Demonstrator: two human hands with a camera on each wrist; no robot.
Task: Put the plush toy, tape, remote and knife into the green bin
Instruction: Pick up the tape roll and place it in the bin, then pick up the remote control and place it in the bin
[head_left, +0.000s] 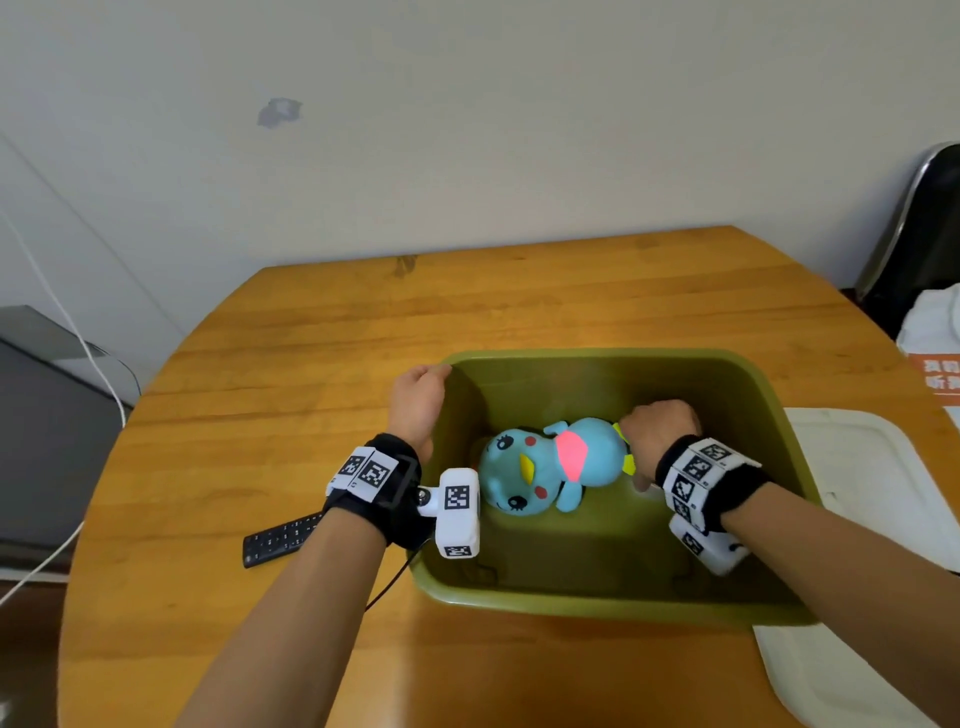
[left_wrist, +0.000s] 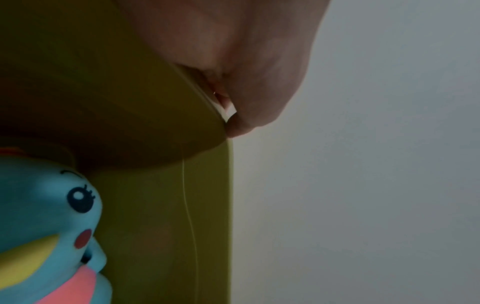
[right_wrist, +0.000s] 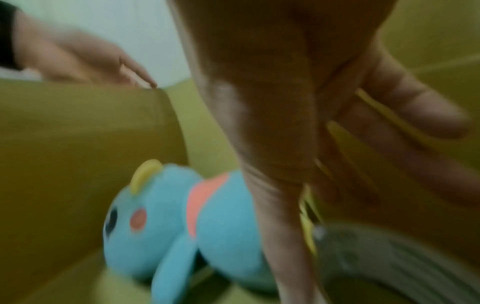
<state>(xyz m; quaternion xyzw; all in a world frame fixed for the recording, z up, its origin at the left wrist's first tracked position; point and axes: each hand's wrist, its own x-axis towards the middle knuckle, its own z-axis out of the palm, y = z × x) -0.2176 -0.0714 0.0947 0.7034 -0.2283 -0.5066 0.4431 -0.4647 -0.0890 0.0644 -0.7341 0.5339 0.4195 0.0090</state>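
The green bin (head_left: 769, 410) stands on the wooden table, and the blue plush toy (head_left: 550, 467) lies on its side on the bin floor. My right hand (head_left: 657, 423) is inside the bin at the toy's foot end. In the blurred right wrist view that right hand (right_wrist: 337, 144) has its fingers spread and holds nothing, with the plush toy (right_wrist: 197, 222) just beside it. My left hand (head_left: 428, 384) rests on the bin's far left rim, with a fingertip (left_wrist: 240, 127) touching the edge. The black remote (head_left: 280, 540) lies on the table left of the bin, partly under my left wrist.
A white lid (head_left: 852, 519) lies on the table right of the bin. A blurred grey rounded thing (right_wrist: 389, 259) sits on the bin floor under my right hand; I cannot tell what it is. A black chair (head_left: 924, 228) stands at the far right.
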